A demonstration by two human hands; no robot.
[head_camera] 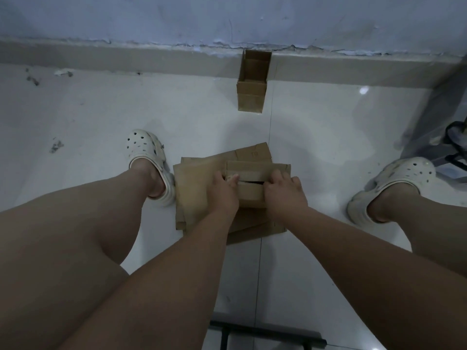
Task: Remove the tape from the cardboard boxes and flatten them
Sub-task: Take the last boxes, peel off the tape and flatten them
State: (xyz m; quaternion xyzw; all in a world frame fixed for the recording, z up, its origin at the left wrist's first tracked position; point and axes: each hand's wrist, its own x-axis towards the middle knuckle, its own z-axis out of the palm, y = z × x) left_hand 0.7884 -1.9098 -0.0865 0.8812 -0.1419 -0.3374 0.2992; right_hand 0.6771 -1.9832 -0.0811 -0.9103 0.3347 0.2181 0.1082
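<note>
Left hand (222, 190) and right hand (285, 190) gripping a small cardboard box (252, 183) atop flattened cardboard (194, 188) at frame centre, open box (254, 79) by the wall above, white clogs (146, 152) either side.

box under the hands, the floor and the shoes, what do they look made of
The small box both hands grip: brown cardboard, matte, with folded flaps and a seam slit. The floor: glossy pale tile, going by the light reflection and thin joint line. The shoes: off-white moulded foam or rubber clogs, with round vent holes.
</note>
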